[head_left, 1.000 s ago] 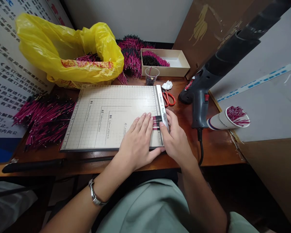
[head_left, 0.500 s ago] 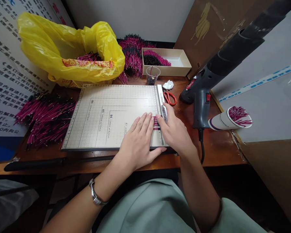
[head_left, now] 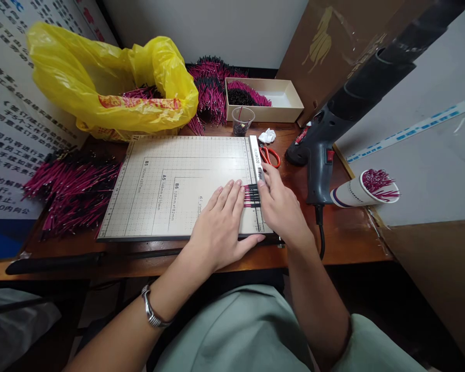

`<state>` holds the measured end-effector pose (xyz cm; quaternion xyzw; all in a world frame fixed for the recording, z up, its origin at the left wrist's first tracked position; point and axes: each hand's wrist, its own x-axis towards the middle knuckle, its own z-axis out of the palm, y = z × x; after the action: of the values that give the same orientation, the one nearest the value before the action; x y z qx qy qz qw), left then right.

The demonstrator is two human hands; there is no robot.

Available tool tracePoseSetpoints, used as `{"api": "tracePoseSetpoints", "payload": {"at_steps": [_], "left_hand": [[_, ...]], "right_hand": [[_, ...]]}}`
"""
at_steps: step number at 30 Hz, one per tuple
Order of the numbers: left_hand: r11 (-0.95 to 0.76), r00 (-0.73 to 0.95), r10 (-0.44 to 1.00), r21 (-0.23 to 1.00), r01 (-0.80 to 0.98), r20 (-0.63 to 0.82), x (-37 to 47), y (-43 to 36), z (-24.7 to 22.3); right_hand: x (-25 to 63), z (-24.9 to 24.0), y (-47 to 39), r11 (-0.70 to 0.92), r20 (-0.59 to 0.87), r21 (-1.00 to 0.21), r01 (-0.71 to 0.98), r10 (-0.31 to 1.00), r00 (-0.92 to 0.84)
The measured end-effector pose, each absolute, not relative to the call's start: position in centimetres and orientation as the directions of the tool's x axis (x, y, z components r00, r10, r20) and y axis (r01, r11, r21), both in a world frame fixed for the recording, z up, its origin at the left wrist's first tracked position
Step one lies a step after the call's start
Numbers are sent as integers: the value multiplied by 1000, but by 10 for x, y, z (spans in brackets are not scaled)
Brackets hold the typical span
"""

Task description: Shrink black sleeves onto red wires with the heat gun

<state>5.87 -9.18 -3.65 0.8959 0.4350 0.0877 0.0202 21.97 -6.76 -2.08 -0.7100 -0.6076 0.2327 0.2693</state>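
Note:
A pale paper cutter board [head_left: 139,183] printed with a grid and size marks lies in front of me. My left hand [head_left: 220,222] rests flat on its right part, fingers stretched out together and thumb apart. From beneath those fingertips a row of several magenta wires with black ends [head_left: 251,195] sticks out to the right, side by side. My right hand [head_left: 281,206] is at the board's right edge, beside the black ends. Its thumb and forefinger are apart, touching the white strip [head_left: 253,150] or just over it; the other fingers are partly hidden.
A yellow plastic bag [head_left: 112,116], wire piles [head_left: 75,194] and an open box [head_left: 290,106] surround the board. A clear cup [head_left: 242,124], crumpled tissue [head_left: 267,136] and red-handled scissors [head_left: 272,156] sit behind it. Rightward are a heat gun [head_left: 320,175] and a tipped paper cup [head_left: 349,194].
My right hand has shifted slightly to the right, its thumb off the wires, so more of their black ends show. My left hand stays in place.

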Motion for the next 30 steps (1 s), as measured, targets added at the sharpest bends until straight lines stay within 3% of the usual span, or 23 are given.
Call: {"api": "tracePoseSetpoints", "payload": {"at_steps": [16,25,30], "left_hand": [[-629,619,777,120,768,115,70,-90,-36],[-650,612,749,98,754,255,74,-94,-37],[-590,535,777,84,803,332,60,-106,-30]], "right_hand": [[242,-20,-82,44,248,-788,614,936,251],[266,-14,-113,52,354,-783,620,856,377],[258,-22,-130,101,357,-762,639,890,284]]}}
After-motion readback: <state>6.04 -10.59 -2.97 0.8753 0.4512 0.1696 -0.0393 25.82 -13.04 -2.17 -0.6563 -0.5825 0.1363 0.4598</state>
